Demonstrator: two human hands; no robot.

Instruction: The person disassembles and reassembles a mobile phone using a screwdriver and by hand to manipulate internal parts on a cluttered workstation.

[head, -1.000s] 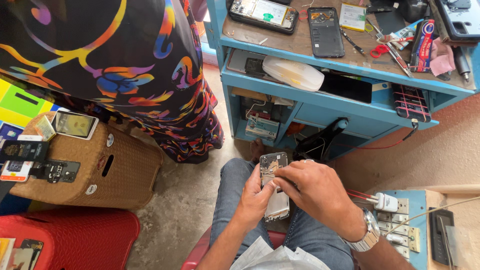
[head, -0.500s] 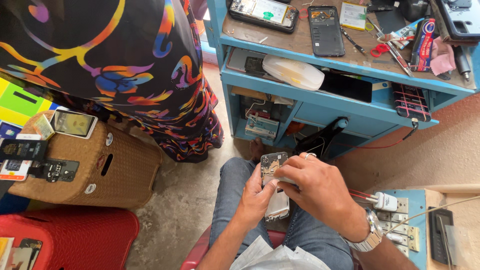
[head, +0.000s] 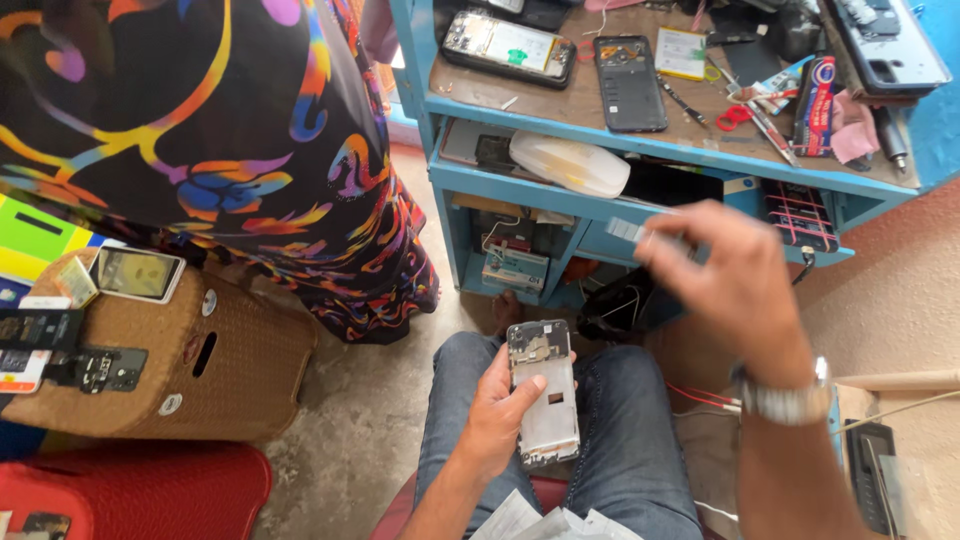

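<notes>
The blue worktop (head: 500,108) ahead is crowded: an opened phone with its insides showing (head: 510,45), a dark phone lying flat (head: 630,82), a small yellow-green battery-like slab (head: 682,52), red-handled scissors (head: 738,115) and a screwdriver (head: 682,102) lie close together. Below it, on the shelf (head: 560,192), rests a pale oval case (head: 570,163). To the left stands a person in a dark, swirl-patterned dress (head: 200,130), close to a woven brown box (head: 180,370) that carries more phone parts.

The biggest risk, as I judge it, is a drop. The left hand (head: 500,415) alone grips the stripped phone frame (head: 543,390) over the lap, thumb on its near edge and fingers behind; nothing lies under it but jeans (head: 620,440) and concrete floor (head: 370,420). A slackened grip would let it slide off the knee. A second risk is the raised right hand (head: 735,275), which is blurred (its fingers look pinched together, perhaps on something small, but I cannot tell whether it holds anything). If a tiny part is between them, it could fall and vanish on the floor. The crowded worktop edge could also shed a tool if brushed.

The frame itself is upright, long side vertical, silver-grey with a pale bare panel in its lower half and darker circuitry and a camera opening at the top.
</notes>
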